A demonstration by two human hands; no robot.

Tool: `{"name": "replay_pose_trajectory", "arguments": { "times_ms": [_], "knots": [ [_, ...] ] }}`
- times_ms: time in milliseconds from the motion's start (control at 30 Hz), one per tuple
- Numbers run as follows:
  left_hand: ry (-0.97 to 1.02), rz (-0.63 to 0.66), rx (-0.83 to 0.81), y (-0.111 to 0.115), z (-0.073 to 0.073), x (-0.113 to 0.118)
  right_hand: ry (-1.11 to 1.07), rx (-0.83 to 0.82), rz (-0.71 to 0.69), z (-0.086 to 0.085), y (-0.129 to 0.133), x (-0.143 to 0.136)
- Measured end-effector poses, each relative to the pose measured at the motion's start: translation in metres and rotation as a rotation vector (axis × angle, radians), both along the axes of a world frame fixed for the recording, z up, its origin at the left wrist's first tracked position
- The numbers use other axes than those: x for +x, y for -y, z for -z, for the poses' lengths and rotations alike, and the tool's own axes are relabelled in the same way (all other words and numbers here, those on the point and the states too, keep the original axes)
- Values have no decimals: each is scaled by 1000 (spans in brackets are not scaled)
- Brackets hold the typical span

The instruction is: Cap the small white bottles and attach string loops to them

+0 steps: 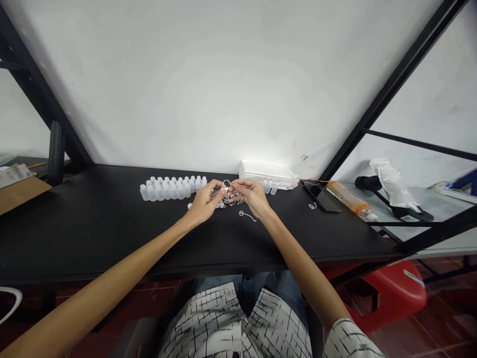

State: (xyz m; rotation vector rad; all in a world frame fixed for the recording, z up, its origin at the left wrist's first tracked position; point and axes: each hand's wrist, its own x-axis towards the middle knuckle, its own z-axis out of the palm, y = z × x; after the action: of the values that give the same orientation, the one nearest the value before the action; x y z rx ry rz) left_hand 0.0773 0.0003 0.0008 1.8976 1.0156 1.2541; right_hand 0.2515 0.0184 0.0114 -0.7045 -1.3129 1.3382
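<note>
Both hands meet above the middle of the black table. My left hand [205, 201] is closed, its thumb and fingers pinching a thin white looped strip [225, 183]. My right hand [252, 194] pinches the same small white piece from the other side, fingertips close to the left ones. Beneath and between the hands lies a small pile of white looped pieces [234, 200], partly covered by the fingers. One loose looped strip [247, 215] rests in front of the pile. Rows of small translucent white bottles [167, 190] stand upright just left of my left hand.
A stack of white trays or boxes [267, 173] sits against the wall, with small clear containers [270, 187] before it. Farther right are another loop [312, 206], a black phone [322, 198] and an orange-labelled bottle [347, 197]. Cardboard [22, 186] is far left; black frame posts flank the table.
</note>
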Motion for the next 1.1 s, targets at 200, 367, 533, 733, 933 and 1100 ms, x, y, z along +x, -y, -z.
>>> {"name": "replay_pose_trajectory", "arguments": {
  "times_ms": [200, 367, 533, 733, 933, 1100],
  "knots": [
    [2, 2, -5, -1, 1, 0, -12, 14, 7, 0, 1, -2],
    [6, 6, -7, -2, 2, 0, -17, 32, 23, 1, 1, -3],
    [11, 18, 0, -3, 2, -1, -20, 39, 32, 3, 1, -4],
    [9, 24, 15, -2, 1, -1, -7, 47, 40, 3, 1, -4],
    [15, 34, 10, -2, 3, -1, 3, 46, 44, 1, 3, -4],
    [39, 39, -1, -3, 5, -1, 11, 58, 43, 0, 4, -4]
  ]
}}
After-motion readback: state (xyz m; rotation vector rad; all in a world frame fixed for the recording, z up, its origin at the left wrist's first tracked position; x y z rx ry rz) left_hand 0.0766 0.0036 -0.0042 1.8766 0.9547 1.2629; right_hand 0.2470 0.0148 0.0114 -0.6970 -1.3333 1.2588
